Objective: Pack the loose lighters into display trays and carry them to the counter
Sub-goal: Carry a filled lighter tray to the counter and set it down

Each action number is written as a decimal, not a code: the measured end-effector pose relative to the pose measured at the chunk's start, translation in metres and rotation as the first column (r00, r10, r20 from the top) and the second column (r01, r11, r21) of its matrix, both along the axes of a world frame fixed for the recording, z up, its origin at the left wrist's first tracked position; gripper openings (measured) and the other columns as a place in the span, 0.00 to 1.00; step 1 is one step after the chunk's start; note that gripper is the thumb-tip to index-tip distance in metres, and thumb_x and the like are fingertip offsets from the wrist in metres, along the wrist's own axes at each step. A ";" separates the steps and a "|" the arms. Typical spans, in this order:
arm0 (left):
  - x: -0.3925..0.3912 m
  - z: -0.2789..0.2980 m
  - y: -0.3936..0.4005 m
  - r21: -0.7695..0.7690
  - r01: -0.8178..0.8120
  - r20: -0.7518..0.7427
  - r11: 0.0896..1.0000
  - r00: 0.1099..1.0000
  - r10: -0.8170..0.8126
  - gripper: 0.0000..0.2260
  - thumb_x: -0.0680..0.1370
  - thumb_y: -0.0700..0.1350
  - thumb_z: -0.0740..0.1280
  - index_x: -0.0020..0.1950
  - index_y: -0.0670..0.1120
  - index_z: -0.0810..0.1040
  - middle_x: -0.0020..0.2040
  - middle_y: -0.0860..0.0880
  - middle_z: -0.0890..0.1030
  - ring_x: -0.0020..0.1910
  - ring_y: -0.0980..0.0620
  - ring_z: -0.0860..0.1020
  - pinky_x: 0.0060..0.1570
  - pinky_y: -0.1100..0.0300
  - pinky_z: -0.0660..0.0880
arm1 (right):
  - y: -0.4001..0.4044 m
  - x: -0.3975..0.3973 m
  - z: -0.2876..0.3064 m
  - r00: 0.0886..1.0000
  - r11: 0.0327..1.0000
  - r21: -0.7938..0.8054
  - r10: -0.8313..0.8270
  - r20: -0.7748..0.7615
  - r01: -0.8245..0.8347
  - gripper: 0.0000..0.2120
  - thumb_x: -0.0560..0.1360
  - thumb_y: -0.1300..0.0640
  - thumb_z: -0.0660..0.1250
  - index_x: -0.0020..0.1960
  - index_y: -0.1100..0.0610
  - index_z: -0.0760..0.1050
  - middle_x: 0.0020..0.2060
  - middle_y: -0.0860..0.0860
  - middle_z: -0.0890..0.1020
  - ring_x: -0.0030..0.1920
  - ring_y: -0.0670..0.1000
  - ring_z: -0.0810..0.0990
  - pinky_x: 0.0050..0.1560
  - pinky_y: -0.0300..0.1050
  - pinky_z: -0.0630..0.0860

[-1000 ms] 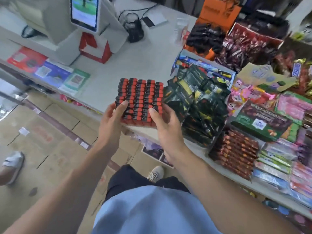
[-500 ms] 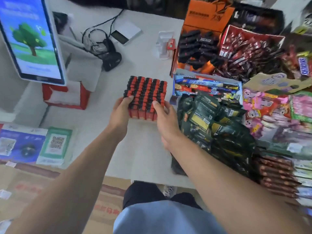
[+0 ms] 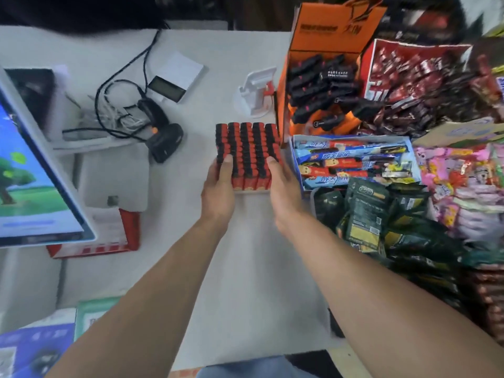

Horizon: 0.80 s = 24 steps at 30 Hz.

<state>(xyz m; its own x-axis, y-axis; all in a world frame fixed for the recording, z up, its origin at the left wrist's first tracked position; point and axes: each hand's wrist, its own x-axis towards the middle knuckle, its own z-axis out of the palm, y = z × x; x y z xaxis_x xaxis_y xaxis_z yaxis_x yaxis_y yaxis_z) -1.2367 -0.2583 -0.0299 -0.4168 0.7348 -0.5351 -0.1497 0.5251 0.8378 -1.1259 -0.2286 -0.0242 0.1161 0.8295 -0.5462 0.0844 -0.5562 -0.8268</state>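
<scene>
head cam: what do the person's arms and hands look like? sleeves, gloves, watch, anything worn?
Both forearms are bare all the way to the frame edge: no sleeves show. The left hand and right hand wear no gloves. No watch, bracelet or ring is visible, and no markings. Nails look short and unpainted.

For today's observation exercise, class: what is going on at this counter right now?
A person holds a full tray of red-and-black lighters at both sides, left hand and right hand, thumbs on top. The tray sits low on or just over the white counter, beside an orange display box and a box of snack bars. A scanner lies to the left.
</scene>
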 end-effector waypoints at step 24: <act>-0.010 -0.009 0.021 0.125 0.054 -0.086 0.991 0.995 -0.044 0.14 0.83 0.53 0.67 0.68 0.52 0.79 0.57 0.61 0.83 0.50 0.76 0.77 0.45 0.82 0.68 | 0.002 -0.025 -0.026 0.977 0.976 0.075 -0.208 0.044 0.204 0.10 0.83 0.44 0.62 0.63 0.42 0.75 0.49 0.31 0.79 0.54 0.40 0.78 0.61 0.44 0.71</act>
